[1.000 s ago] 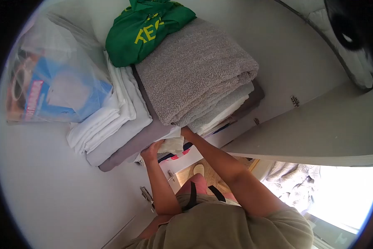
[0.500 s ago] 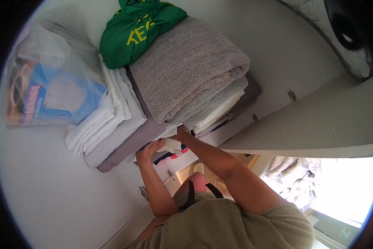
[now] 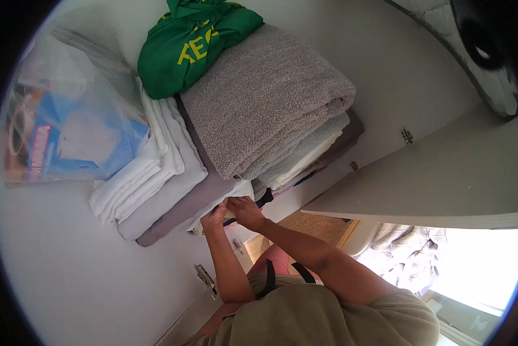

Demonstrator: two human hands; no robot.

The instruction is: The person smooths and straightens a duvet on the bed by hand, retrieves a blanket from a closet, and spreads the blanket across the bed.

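Note:
My left hand and my right hand are close together at the front of a stack of folded linen, fingers closed. Both grip the edge of a white cloth, which sticks out under the folded mauve cloth. My fingertips are partly hidden. Above them lies a thick grey-brown fleecy blanket, folded over a lighter grey one. A dark cloth end hangs just right of my right hand.
Folded white sheets lie to the left beside a clear plastic bag with a blue printed package inside. A green bag with yellow letters rests at the back. On the right stands an open cupboard door, with metal hinges nearby.
My right hand has drawn back from under the blanket toward me and now sits against my left hand. The white cloth shows more, and the pink-striped fabric below is mostly covered.

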